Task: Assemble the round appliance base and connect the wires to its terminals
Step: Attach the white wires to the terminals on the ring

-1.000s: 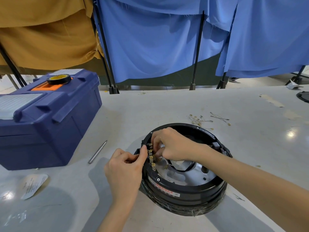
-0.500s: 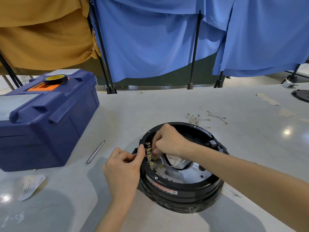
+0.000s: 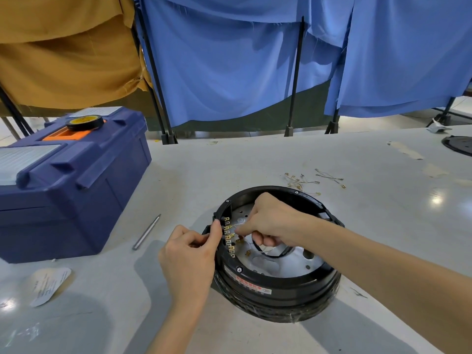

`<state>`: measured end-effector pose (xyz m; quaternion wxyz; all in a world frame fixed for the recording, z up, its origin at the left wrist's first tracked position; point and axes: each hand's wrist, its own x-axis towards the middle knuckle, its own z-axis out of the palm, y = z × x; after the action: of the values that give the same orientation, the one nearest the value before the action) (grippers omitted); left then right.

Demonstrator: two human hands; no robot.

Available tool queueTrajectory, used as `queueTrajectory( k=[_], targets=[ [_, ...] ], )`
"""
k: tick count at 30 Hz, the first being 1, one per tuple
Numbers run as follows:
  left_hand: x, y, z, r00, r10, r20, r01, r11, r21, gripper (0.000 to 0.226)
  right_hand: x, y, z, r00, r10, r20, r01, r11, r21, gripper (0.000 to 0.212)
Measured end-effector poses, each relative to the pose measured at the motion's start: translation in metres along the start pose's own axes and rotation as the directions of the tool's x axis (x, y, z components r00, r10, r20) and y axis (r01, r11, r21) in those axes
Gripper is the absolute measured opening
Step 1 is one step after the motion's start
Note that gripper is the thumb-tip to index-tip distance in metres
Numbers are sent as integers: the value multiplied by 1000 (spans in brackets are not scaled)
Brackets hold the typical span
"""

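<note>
A round black appliance base (image 3: 278,287) with a silver metal floor lies on the grey table. A row of brass terminals (image 3: 229,240) lines the inside of its left wall. My left hand (image 3: 190,254) grips that wall from outside, thumb on the rim beside the terminals. My right hand (image 3: 272,221) reaches inside the base, fingers curled, pinching a thin wire (image 3: 236,229) next to the terminals. Several loose wires (image 3: 304,180) with brass lugs lie on the table behind the base.
A blue toolbox (image 3: 63,185) with a roll of black tape (image 3: 85,122) on its lid stands at the left. A metal pin (image 3: 146,232) lies between toolbox and base. A paper label (image 3: 49,283) lies near the front left. A black disc (image 3: 458,145) sits far right.
My right hand has drawn back a little to the right inside the base, uncovering more of the terminal row. My left hand keeps its hold on the wall.
</note>
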<state>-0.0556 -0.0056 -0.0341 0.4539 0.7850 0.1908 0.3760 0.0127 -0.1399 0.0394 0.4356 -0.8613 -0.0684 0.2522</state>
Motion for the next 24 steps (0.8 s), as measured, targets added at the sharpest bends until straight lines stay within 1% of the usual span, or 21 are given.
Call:
queueTrajectory(
  k=[2,4,7,11,14,16,18,24],
  targets=[
    [0,0,0,1000,1,-2,-1,1000,11,39,0,0,6,1000,30,-3,-30,997,76,22],
    [1,0,0,1000,-4,3,4,1000,10,40,1,2,11,996,82,-21,-77,979,187,23],
    [1,1,0,1000,-9,13,9,1000,-6,42,2,4,19,986,165,-10,-150,921,359,19],
    [0,1,0,999,-33,27,33,999,-16,44,1,7,26,978,206,-44,-156,848,506,22],
    [-1,2,-1,999,-30,28,31,999,-18,43,1,9,30,972,218,-87,-137,828,544,22],
    [-1,2,-1,999,-29,28,29,999,-15,43,0,8,31,969,225,-106,-130,821,556,19],
    [-1,2,-1,999,-24,24,25,1000,-16,44,1,8,32,965,232,-118,-126,813,568,12],
    [-1,3,-2,999,-20,27,21,1000,-12,44,2,11,32,958,255,-134,-136,808,573,11]
  ],
)
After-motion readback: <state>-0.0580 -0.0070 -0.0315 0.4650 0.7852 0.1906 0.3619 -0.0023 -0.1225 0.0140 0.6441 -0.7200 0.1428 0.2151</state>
